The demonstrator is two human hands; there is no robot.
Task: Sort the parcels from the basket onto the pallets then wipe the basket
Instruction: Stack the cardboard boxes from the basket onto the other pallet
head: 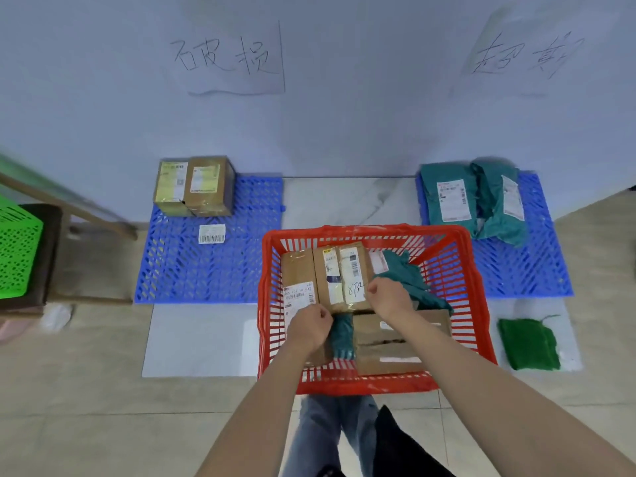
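Red plastic lattice basket [478, 304] holding brown cardboard parcels and teal plastic mailers.
Left hand [309, 327] and right hand [390, 299] both clamped on one taped brown cardboard parcel [344, 277].

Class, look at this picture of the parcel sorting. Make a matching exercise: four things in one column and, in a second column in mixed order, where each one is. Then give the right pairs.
Things
1. Two brown boxes
2. Teal mailer bags
3. Green cloth
4. Box marked 8732

Places
A. On the floor to the right of the red basket
B. Inside the red basket, under the right hand
C. Back corner of the left blue pallet
D. On the right blue pallet

Pairs: 1-C, 2-D, 3-A, 4-B
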